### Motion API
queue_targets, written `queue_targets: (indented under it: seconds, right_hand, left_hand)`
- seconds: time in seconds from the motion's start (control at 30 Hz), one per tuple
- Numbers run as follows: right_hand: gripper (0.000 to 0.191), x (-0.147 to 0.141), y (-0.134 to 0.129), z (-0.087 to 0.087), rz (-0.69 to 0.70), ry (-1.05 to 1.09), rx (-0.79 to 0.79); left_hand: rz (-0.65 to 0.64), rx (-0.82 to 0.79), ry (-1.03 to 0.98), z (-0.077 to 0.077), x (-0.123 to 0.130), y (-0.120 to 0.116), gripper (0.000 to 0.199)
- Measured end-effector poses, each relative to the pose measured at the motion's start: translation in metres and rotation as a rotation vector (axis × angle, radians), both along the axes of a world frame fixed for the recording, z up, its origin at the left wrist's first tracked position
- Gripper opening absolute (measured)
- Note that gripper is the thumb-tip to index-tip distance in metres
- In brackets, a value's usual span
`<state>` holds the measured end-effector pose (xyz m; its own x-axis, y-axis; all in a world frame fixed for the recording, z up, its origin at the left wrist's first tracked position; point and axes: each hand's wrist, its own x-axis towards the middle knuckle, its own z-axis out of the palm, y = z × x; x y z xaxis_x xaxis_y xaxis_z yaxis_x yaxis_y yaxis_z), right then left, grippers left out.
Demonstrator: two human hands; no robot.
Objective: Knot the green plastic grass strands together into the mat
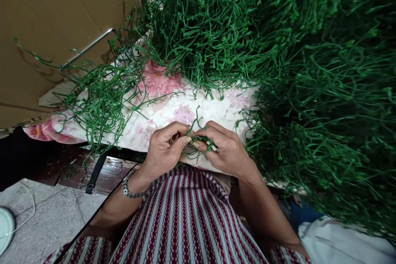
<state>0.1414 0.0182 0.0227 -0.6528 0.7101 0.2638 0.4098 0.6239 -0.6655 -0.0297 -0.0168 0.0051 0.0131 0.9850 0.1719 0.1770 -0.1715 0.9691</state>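
My left hand is closed, thumb and forefinger pinched on a thin green stem that looks like plastic. Right beside it, my right hand is closed around the other part of the stem piece, its thumb and fingertips almost meeting the left thumb. A small pale bit shows by the right fingers. Thin strands curl below the fingertips; how they join is hidden. Both hands are over the near edge of a flower-patterned cloth. Left of my hands lies a loose heap of similar green stems.
A large pile of green stems covers the back and right of the cloth. A cardboard sheet stands at the back left, with a bent metal rod before it. A round pale object is on the floor at lower left.
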Motion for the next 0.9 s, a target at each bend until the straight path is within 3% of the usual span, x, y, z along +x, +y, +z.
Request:
queue_targets:
  seconds: [0.2, 0.33, 0.53, 0.9]
  right_hand:
    - [0.024, 0.002, -0.003, -0.001, -0.012, -0.169, 0.141]
    - [0.021, -0.001, -0.004, 0.003, 0.027, -0.326, 0.265]
    - [0.018, -0.004, -0.005, 0.008, 0.036, -0.501, 0.395]
    - [0.016, 0.000, -0.001, 0.013, 0.224, -0.482, 0.289]
  left_hand:
    - [-0.158, -0.096, 0.072, 0.008, -0.006, 0.003, 0.004]
    - [-0.232, -0.192, 0.143, 0.014, -0.009, 0.008, 0.006]
    - [-0.330, -0.116, 0.381, 0.017, -0.013, 0.013, 0.015]
    - [-0.520, -0.065, 0.462, 0.011, -0.018, 0.018, 0.018]
